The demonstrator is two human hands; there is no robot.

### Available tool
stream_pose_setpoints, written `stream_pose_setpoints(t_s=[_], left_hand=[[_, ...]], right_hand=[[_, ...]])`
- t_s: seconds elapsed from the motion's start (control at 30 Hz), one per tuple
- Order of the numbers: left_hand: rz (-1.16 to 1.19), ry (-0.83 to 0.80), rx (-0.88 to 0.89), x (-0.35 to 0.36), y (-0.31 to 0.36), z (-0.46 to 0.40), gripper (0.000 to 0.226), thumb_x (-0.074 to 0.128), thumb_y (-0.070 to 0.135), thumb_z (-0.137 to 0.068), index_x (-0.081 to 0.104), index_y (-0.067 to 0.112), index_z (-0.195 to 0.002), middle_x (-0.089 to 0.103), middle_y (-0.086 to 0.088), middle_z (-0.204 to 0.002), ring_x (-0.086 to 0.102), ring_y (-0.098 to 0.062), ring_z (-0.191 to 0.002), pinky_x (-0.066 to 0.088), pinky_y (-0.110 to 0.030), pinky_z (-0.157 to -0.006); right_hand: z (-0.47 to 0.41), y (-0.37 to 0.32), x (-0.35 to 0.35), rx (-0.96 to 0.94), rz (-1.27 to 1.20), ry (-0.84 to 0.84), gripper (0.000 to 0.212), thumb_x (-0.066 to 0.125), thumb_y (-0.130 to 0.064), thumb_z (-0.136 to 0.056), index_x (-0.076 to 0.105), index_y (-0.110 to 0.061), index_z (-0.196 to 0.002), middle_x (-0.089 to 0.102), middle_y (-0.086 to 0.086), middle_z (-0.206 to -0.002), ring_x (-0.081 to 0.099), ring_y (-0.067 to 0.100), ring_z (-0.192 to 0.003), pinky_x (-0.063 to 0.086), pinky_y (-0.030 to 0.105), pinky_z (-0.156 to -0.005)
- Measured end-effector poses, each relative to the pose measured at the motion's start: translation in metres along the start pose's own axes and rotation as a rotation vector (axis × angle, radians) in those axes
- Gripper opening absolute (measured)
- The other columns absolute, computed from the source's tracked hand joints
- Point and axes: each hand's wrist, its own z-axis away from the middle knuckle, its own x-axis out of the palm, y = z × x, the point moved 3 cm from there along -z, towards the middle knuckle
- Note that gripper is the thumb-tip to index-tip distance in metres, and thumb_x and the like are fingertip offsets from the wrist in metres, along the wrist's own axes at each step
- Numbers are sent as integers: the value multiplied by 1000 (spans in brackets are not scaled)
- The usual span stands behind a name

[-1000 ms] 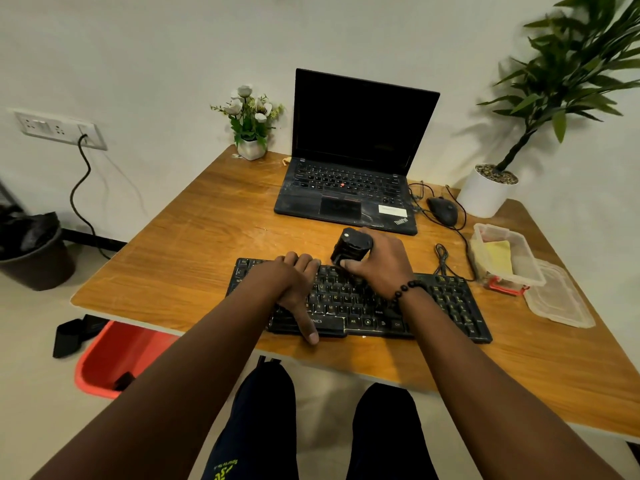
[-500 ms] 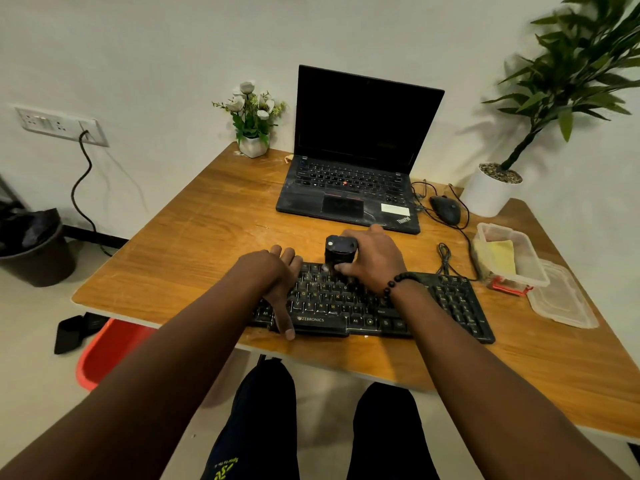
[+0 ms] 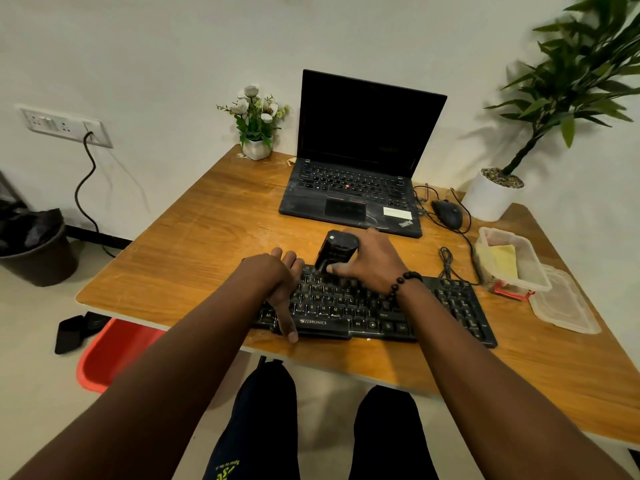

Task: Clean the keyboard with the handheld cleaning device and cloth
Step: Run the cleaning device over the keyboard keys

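A black keyboard (image 3: 450, 303) lies along the near edge of the wooden desk (image 3: 194, 258). My right hand (image 3: 374, 261) grips a small black cylindrical cleaning device (image 3: 335, 252) and presses its lower end onto the upper rows of keys, left of centre. My left hand (image 3: 277, 285) lies flat on the keyboard's left end, with the thumb over its front edge. A yellow cloth (image 3: 502, 259) sits folded inside a clear plastic box (image 3: 533, 271) at the right.
A black laptop (image 3: 353, 188) stands open behind the keyboard, with a mouse (image 3: 446, 213) and its cable to the right. The box lid (image 3: 564, 306), a white plant pot (image 3: 491, 195) and a flower pot (image 3: 256, 147) also stand on the desk. A bin (image 3: 38, 251) is on the floor.
My right hand has slid the cleaning device leftward along the upper key rows. My left hand shifted left with it and still rests on the keyboard's left end.
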Motion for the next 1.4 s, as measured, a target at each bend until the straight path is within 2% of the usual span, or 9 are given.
stream_pose_setpoints(t_s=[0.17, 0.3, 0.43, 0.5, 0.73, 0.83, 0.93, 1.2, 1.4], left_hand=[[16, 6, 4, 2, -5, 0, 154, 84, 77, -37, 3, 16, -154, 15, -4, -151, 16, -32, -141, 38, -57, -108], [-9, 6, 14, 3, -2, 0, 154, 83, 77, -40, -1, 17, -155, 13, -4, -153, 13, -33, -142, 36, -57, -110], [9, -3, 2, 0, -6, 1, 156, 83, 77, -40, -4, 19, -155, 9, -4, -155, 9, -32, -145, 36, -58, -110], [8, 4, 4, 2, -6, 1, 156, 83, 77, -39, -4, 20, -155, 10, -3, -155, 9, -32, -144, 36, -59, -110], [0, -11, 4, 1, -4, 3, 155, 83, 75, -45, -7, 17, -156, 5, -4, -158, 4, -33, -146, 33, -58, -113], [1, -26, 2, 0, -4, 5, 153, 83, 73, -49, -10, 15, -156, 0, -5, -160, -1, -35, -148, 30, -58, -114], [1, -23, 3, -2, -3, 7, 152, 83, 73, -48, -7, 15, -156, 2, -5, -160, 2, -35, -148, 31, -58, -114], [-13, -34, 7, -1, -1, 8, 150, 83, 72, -50, -8, 15, -156, 5, -4, -158, 4, -34, -146, 31, -57, -114], [-13, -39, 9, -3, -2, 10, 151, 83, 71, -53, -12, 13, -156, 0, -4, -160, 1, -34, -148, 30, -56, -115]], right_hand=[[-1, -12, 2, -39, 238, 76, 41, 73, -46, -77, 60, -30, -113, 60, -7, -99, 44, 17, -107, 34, 34, -93], [3, -16, 9, -50, 64, 43, 38, 77, -42, -74, 60, -29, -106, 57, -5, -96, 46, 18, -103, 41, 35, -90], [2, -16, 10, -69, 230, 97, 36, 73, -46, -77, 61, -30, -107, 66, -11, -99, 46, 15, -102, 34, 33, -89], [2, -18, 7, -52, 141, 127, 36, 74, -40, -77, 61, -27, -108, 67, -9, -101, 49, 16, -102, 37, 33, -91], [8, -17, 13, -45, 13, -104, 29, 80, -31, -73, 60, -25, -92, 66, -8, -88, 60, 13, -85, 54, 36, -79], [6, -15, -1, -82, -66, -148, 32, 81, -32, -72, 63, -24, -97, 67, -10, -92, 60, 9, -85, 50, 21, -67], [8, -10, -10, -52, -127, -34, 40, 81, -32, -73, 64, -24, -108, 64, -14, -94, 57, 2, -85, 38, 6, -60], [14, -17, 9, -89, -65, -210, 35, 81, -28, -72, 65, -21, -101, 69, -7, -93, 63, 10, -85, 57, 33, -73], [6, -14, -8, -80, -109, -45, 38, 80, -31, -73, 64, -22, -106, 66, -10, -98, 58, 6, -88, 42, 11, -64]])
